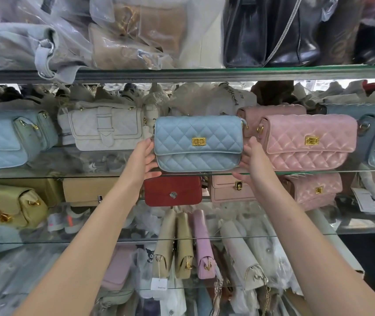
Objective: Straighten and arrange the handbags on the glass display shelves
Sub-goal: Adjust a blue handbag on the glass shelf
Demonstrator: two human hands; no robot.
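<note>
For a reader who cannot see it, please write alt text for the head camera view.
Two bare hands, left and right, hold the ends of a light blue quilted handbag with a gold clasp, standing on a glass shelf. A pink quilted handbag stands to its right, a white quilted handbag to its left.

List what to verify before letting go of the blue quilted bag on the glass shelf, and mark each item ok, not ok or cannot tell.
1. Both ends held: left hand and right hand flank the blue quilted bag. Ok.
2. Bag upright, gold clasp facing out. Ok.
3. Base fully resting on the glass shelf: it sits at the front edge. Cannot tell.
4. Clear of the pink quilted bag: a gap shows, filled by the right hand. Ok.
5. Clear of the white buckle bag on its left. Ok.
6. Strap tucked behind the bag: hidden. Cannot tell.
</note>
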